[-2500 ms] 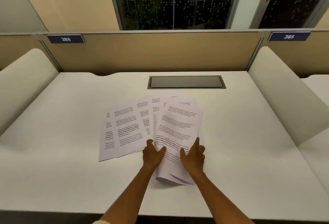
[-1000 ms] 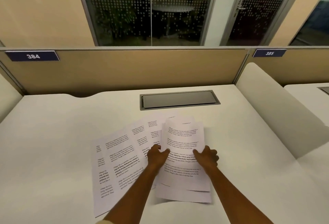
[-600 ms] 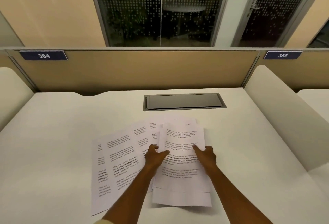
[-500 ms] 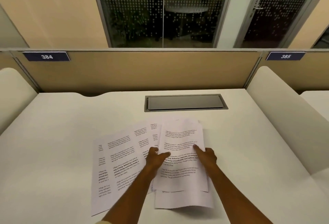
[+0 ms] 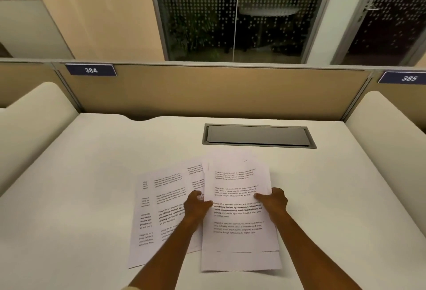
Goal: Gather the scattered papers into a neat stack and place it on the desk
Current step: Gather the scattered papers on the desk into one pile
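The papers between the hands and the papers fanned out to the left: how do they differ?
The held pile lies almost square to the desk edge, sheets mostly overlapping; the fanned sheets are tilted and spread apart. The left hand and right hand grip the held pile's sides; the fanned sheets lie loose, though the left hand rests over them. Both carry similar printed paragraphs and lie on the desk.

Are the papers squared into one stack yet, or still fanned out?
Still fanned. Sheets to the left lie spread and overlapping on the desk, while the left hand and right hand hold a partial pile.

Blue plate (image 5: 90, 70) reads "384", another plate (image 5: 405, 78) "385"; papers (image 5: 237, 206) hold printed paragraphs
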Demonstrator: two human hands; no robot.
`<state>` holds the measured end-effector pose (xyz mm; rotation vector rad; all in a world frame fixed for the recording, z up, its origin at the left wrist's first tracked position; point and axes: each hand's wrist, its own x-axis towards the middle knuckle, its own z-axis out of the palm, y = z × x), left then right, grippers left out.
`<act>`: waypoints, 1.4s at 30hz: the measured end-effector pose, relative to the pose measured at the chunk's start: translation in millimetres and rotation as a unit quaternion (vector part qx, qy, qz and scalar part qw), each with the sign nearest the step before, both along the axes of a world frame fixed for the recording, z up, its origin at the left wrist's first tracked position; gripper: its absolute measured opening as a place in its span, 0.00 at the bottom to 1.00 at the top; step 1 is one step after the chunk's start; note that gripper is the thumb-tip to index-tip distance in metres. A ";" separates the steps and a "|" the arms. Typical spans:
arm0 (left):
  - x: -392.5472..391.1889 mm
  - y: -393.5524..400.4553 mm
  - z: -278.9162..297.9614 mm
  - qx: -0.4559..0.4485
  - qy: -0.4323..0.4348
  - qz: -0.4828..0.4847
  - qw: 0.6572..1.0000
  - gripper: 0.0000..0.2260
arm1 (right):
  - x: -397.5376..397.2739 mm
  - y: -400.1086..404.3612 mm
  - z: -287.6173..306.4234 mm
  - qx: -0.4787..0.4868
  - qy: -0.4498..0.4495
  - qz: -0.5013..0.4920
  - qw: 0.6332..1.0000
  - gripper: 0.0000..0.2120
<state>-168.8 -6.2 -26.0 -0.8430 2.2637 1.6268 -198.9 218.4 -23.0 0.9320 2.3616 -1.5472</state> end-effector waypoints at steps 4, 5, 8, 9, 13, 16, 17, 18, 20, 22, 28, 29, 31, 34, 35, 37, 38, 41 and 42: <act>1.0 -29.5 1.6 -0.126 0.022 -0.007 0.992 0.23 | -6.3 -15.3 -1.3 0.102 -0.010 0.022 0.994 0.17; 2.5 -38.7 1.3 -0.148 0.022 -0.001 0.989 0.22 | -6.6 -19.1 -1.0 0.140 -0.026 0.036 0.989 0.18; 10.6 -67.2 1.0 -0.222 -0.011 0.029 0.975 0.22 | -5.8 -29.0 1.0 0.221 -0.070 0.082 0.969 0.21; 14.2 -76.8 0.3 -0.247 -0.025 0.036 0.968 0.22 | -5.5 -32.1 1.2 0.232 -0.076 0.095 0.965 0.22; 29.9 -107.9 -6.2 -0.299 -0.090 0.068 0.948 0.23 | -5.2 -41.9 0.6 0.244 -0.080 0.122 0.959 0.23; 38.6 -116.6 -14.7 -0.323 -0.108 0.066 0.938 0.25 | -4.0 -48.8 0.6 0.249 -0.076 0.131 0.957 0.23; 39.9 -116.0 -16.6 -0.328 -0.102 0.059 0.937 0.26 | -3.2 -51.2 0.4 0.251 -0.075 0.135 0.956 0.24; 40.4 -114.2 -17.8 -0.331 -0.094 0.052 0.938 0.27 | -2.3 -53.4 0.4 0.253 -0.073 0.138 0.955 0.24; 41.0 -110.8 -18.8 -0.329 -0.078 0.047 0.940 0.28 | -0.1 -60.1 0.1 0.260 -0.072 0.147 0.952 0.24; 41.7 -108.6 -18.3 -0.332 -0.066 0.045 0.940 0.29 | 2.2 -67.9 -0.2 0.263 -0.072 0.154 0.950 0.24; 40.7 -97.3 -15.9 -0.318 -0.018 0.024 0.948 0.29 | 9.1 -89.1 -3.5 0.272 -0.071 0.178 0.943 0.24; 39.8 -93.3 -15.5 -0.311 -0.011 0.020 0.950 0.29 | 10.6 -91.5 -4.6 0.277 -0.070 0.182 0.941 0.24; 37.6 -84.9 -14.8 -0.295 0.001 0.012 0.955 0.29 | 13.2 -95.4 -6.3 0.285 -0.066 0.189 0.937 0.24; 33.0 -74.9 -12.3 -0.240 0.029 0.020 0.970 0.29 | 15.7 -98.5 -8.9 0.282 -0.053 0.204 0.936 0.24; 31.0 -72.9 -11.1 -0.213 0.041 0.027 0.976 0.29 | 16.2 -99.1 -9.6 0.279 -0.047 0.210 0.936 0.24; 26.6 -69.0 -8.5 -0.154 0.063 0.040 0.985 0.30 | 16.7 -99.3 -10.5 0.266 -0.034 0.219 0.938 0.25; 24.9 -67.4 -7.1 -0.125 0.071 0.047 0.988 0.30 | 16.7 -99.4 -10.7 0.256 -0.029 0.222 0.940 0.25; 20.2 -62.3 -3.2 -0.055 0.075 0.063 0.994 0.29 | 16.5 -100.0 -10.3 0.226 -0.018 0.225 0.948 0.26; 18.9 -60.7 -2.3 -0.036 0.076 0.068 0.994 0.28 | 16.4 -100.0 -10.0 0.217 -0.015 0.219 0.951 0.26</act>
